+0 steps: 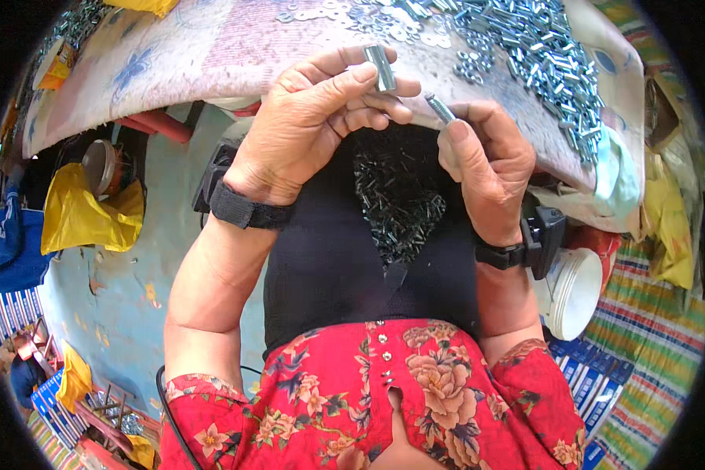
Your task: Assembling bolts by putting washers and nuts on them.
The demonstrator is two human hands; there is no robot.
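Observation:
Between thumb and fingers of my left hand [313,106] is a shiny metal sleeve [381,67], held tilted above the table's near edge. My right hand [486,157] pinches a threaded bolt [440,108], its threaded end pointing up and left toward the sleeve. Sleeve and bolt are apart. In my lap, on a black cloth [321,266], lies a heap of small dark bolts [399,207]. Past my hands, loose metal sleeves [552,66] are piled on the table at the right. Flat washers [321,11] and nuts [471,64] lie scattered beside them.
The table [235,55] has a patterned cloth cover. A pale green cloth [617,176] hangs at its right corner. White buckets [576,294] stand below at the right. At the left are a yellow bag [86,211] and a blue bag [12,251]. Striped sheeting [650,337] covers the floor.

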